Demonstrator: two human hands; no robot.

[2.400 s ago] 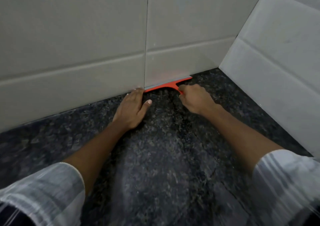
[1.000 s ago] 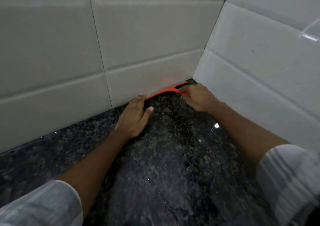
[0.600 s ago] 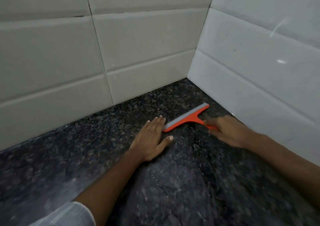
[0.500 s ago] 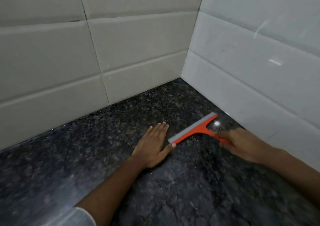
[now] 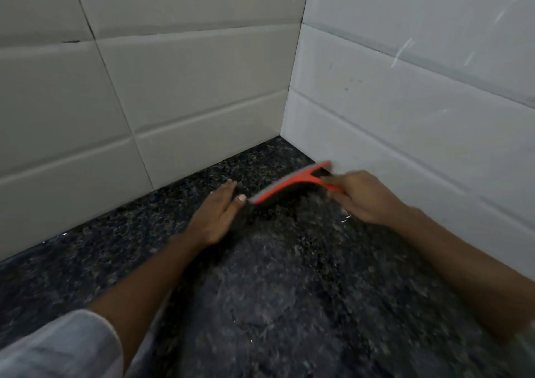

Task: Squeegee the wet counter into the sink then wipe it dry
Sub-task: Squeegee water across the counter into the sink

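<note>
An orange squeegee point(image 5: 292, 183) with a grey blade rests on the dark speckled granite counter point(image 5: 275, 291), near the corner of the two tiled walls. Its right end touches the right wall. My right hand point(image 5: 362, 196) is closed around its short orange handle. My left hand point(image 5: 215, 218) lies flat on the counter, fingers together, with its thumb tip just beside the blade's left end. A wet glint point(image 5: 346, 218) shows on the counter under my right hand. No sink is in view.
White tiled walls point(image 5: 188, 88) meet at a corner point(image 5: 285, 128) behind the squeegee and close off the counter at the back and right. The granite runs on to the left and towards me.
The squeegee was pulled from the back wall towards me and to the right along the side wall. It has now moved back a little towards the corner, and my left hand followed beside it.
</note>
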